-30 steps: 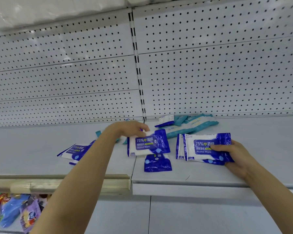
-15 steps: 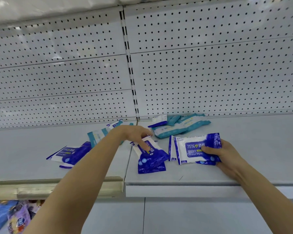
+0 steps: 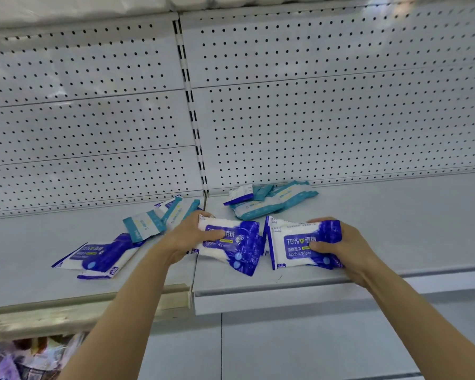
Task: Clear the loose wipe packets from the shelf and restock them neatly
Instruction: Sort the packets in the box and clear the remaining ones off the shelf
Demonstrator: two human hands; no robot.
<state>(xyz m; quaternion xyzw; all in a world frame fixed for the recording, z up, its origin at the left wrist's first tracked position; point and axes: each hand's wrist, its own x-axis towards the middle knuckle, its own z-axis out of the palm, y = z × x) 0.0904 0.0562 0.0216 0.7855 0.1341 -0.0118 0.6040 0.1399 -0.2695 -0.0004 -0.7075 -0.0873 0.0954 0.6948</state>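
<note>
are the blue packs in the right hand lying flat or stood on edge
Stood on edge: the blue packs face the camera, bottom edge on the shelf, with the right hand gripping their right end.

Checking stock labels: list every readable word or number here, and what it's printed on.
"75% 酒精", "酒精湿巾", "Alcohol Wipes": blue packet held by the right hand.
"酒精", "Alcohol Wipes", partly covered: blue packet in the left hand.
Blue packets at left and teal packets: print too blurred.

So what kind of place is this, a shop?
Most likely a shop aisle: a white pegboard back panel, a metal shelf strewn with packaged alcohol wipes, and more packaged goods on the shelf below.
</note>
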